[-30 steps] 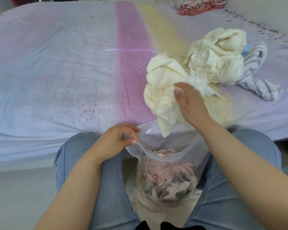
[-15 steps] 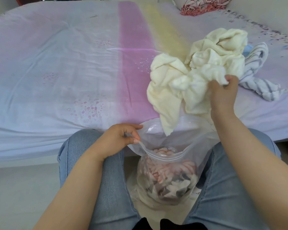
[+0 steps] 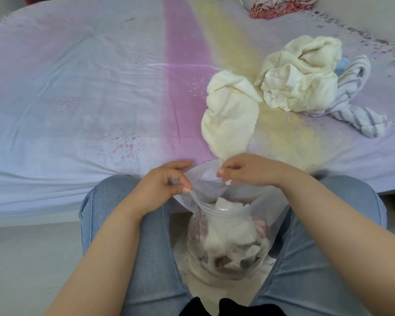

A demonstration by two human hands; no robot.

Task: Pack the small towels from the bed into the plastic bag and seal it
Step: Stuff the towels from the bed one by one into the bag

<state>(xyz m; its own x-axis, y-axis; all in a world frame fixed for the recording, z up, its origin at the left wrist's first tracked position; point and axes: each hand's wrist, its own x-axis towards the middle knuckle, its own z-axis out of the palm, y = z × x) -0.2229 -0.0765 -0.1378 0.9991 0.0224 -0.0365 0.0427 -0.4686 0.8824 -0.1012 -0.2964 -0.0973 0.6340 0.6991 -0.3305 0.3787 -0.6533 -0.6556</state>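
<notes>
A clear zip-top plastic bag [image 3: 255, 226] stands between my knees, its mouth open, with several towels packed inside. My left hand [image 3: 162, 185] pinches the bag's left rim. My right hand [image 3: 249, 171] grips the lower end of a cream towel [image 3: 229, 115] just above the bag's mouth. That towel stretches up from my hand and back onto the bed [image 3: 78, 99]. A second crumpled cream towel [image 3: 299, 76] and a grey-striped white towel [image 3: 360, 110] lie on the bed at the right.
A red patterned pillow [image 3: 281, 5] sits at the bed's far edge. Pale floor [image 3: 32, 258] shows at the left beside my jeans-clad legs. The bed's front edge runs just behind my hands.
My right hand has come down from the towel pile to the bag's mouth and now grips the cream towel's lower end. White cloth now fills the bag's top. My left hand kept its pinch.
</notes>
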